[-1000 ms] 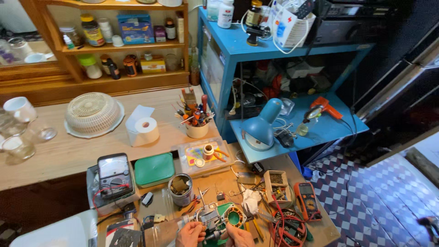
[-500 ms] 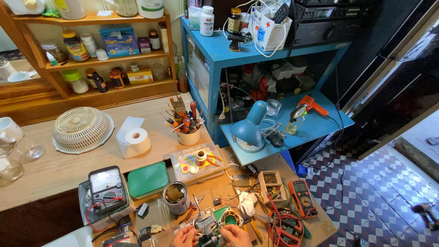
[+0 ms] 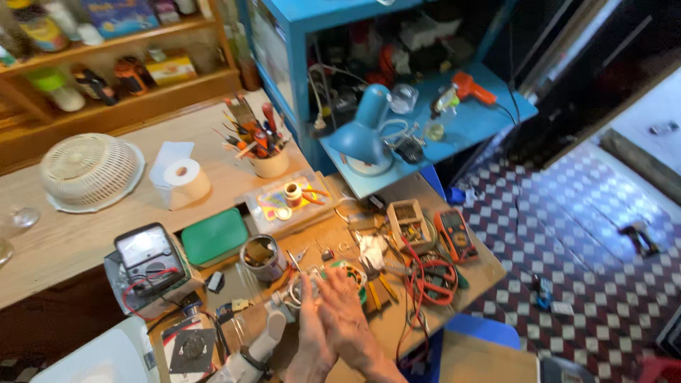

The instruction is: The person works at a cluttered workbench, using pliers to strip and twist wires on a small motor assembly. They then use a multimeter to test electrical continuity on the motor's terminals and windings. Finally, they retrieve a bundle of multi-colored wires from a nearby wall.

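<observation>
Right now my left hand (image 3: 310, 333) and right hand (image 3: 347, 323) lie flat, fingers together, pinching nothing, over a small green circuit board (image 3: 351, 273) on the table (image 3: 85, 234). It looks light, stiff and fragile; I'd hold its edges.

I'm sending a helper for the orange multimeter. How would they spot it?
Start at the blue desk lamp on the blue shelf. Below it, on the wooden bench's right end, lies the multimeter, beside a small parts box. It alone has an orange casing.
</observation>
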